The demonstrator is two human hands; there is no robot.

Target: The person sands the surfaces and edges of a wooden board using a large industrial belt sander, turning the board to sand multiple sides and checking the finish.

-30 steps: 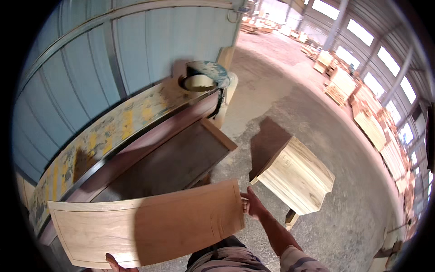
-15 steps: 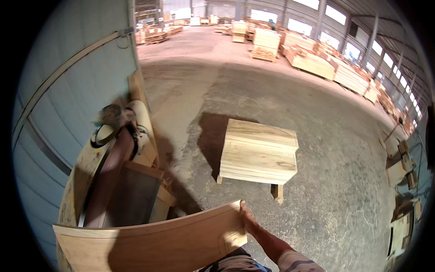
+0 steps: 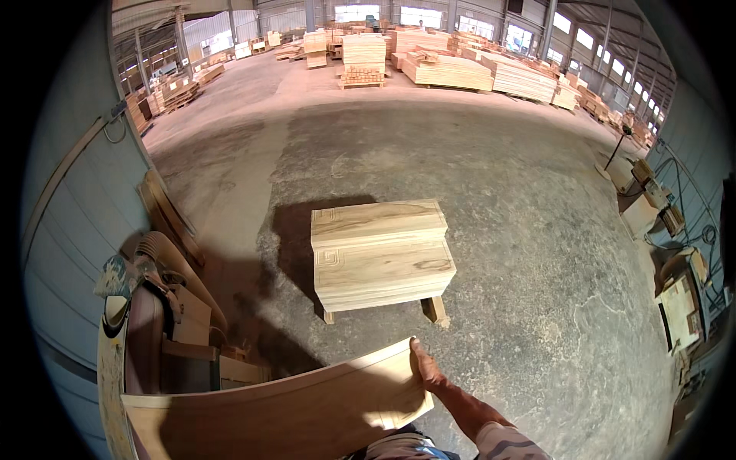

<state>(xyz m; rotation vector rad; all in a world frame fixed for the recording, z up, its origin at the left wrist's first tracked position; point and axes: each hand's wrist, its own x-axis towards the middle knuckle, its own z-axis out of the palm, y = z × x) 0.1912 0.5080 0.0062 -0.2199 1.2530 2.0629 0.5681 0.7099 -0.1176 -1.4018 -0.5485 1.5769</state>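
A long pale wooden panel (image 3: 284,414) spans the lower part of the view, its top edge curved by the lens. My right hand (image 3: 426,366) grips its right end, with the thumb at the upper corner. Shadow covers much of the panel's face, and its lower edge runs out of the picture. My left hand does not show. Just beyond the panel on the left stands a belt sander (image 3: 144,330) with a brown belt. Ahead on the floor, a stack of carved wooden panels (image 3: 383,264) rests on wooden bearers (image 3: 435,309).
A grey-blue metal wall (image 3: 73,207) borders the left side, with boards (image 3: 169,218) leaning near it. Stacked timber (image 3: 364,57) lines the far side of the hall. At the right stand wooden pieces (image 3: 642,211) and equipment (image 3: 682,310) by another wall.
My view has swung to the right, so the stack and sander appear farther left. The panel stays in my right hand.
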